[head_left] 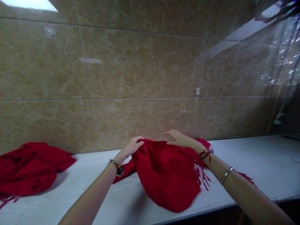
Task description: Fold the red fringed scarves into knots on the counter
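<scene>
A red fringed scarf (164, 175) hangs lifted over a white counter (257, 162), its lower part draping past the counter's front edge. My left hand (132, 146) pinches the scarf's top edge on the left. My right hand (179, 139) grips the same top edge on the right, fingers curled over the cloth. Fringe (201, 173) dangles under my right wrist. Both wrists wear bracelets.
A second red scarf (30, 170) lies crumpled at the counter's left end. A glossy tan tiled wall (140, 78) rises right behind the counter. A dark object (292, 112) stands at the far right.
</scene>
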`<state>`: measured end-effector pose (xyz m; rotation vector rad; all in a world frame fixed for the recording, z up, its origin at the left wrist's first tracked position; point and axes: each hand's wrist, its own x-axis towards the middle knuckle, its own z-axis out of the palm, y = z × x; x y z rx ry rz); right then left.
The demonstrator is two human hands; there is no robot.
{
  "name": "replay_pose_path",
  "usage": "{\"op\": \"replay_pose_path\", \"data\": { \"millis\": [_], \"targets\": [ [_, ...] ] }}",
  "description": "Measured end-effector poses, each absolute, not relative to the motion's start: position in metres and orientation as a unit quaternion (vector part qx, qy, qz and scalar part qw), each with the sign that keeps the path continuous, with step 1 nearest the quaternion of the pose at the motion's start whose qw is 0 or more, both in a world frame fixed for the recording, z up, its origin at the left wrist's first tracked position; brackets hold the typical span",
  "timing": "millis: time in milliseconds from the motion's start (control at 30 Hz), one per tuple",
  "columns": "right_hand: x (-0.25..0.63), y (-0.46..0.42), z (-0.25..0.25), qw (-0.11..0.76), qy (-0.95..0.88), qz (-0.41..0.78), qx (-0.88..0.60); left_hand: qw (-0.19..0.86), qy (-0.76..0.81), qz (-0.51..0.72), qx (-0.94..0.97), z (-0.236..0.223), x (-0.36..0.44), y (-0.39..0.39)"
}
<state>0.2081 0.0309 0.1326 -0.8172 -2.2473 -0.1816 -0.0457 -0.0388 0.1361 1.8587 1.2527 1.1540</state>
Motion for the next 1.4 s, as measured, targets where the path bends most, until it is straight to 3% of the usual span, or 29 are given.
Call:
{"op": "replay_pose_path", "data": {
  "millis": [167,333,433,567,700,800,900,1000,1133,1233,1333,1400],
  "targets": [
    [0.136,0.014,0.088,0.337,-0.915,0.038,-0.220,0.262,0.486,0.399,0.732,0.109,-0.045,-0.035],
    [0.125,0.032,0.075,0.389,-0.866,0.182,-0.257,0.125,0.550,0.339,0.753,0.085,-0.074,-0.027],
    [0.131,0.044,0.070,0.443,-0.810,0.305,-0.233,0.103,0.591,0.300,0.741,0.069,-0.088,-0.021],
    [0.135,0.053,0.068,0.549,-0.701,0.384,-0.245,0.154,0.580,0.337,0.725,0.056,-0.089,-0.008],
    [0.149,0.058,0.091,0.590,-0.650,0.408,-0.250,0.367,0.512,0.467,0.621,0.086,-0.082,-0.006],
    [0.169,0.056,0.129,0.629,-0.646,0.352,-0.249,0.469,0.426,0.499,0.591,0.136,-0.077,-0.019],
    [0.187,0.045,0.165,0.689,-0.650,0.197,-0.254,0.448,0.390,0.448,0.668,0.171,-0.067,-0.035],
    [0.192,0.035,0.174,0.661,-0.698,0.045,-0.271,0.365,0.455,0.343,0.736,0.166,-0.056,-0.039],
    [0.192,0.039,0.161,0.563,-0.764,-0.004,-0.315,0.326,0.535,0.314,0.713,0.139,-0.057,-0.030],
    [0.207,0.045,0.174,0.625,-0.696,-0.026,-0.353,0.331,0.497,0.372,0.711,0.145,-0.064,-0.030],
    [0.224,0.038,0.200,0.695,-0.613,-0.083,-0.366,0.315,0.510,0.336,0.726,0.154,-0.058,-0.036],
    [0.225,0.027,0.208,0.676,-0.635,-0.105,-0.359,0.304,0.535,0.340,0.711,0.152,-0.046,-0.042]
  ]
}}
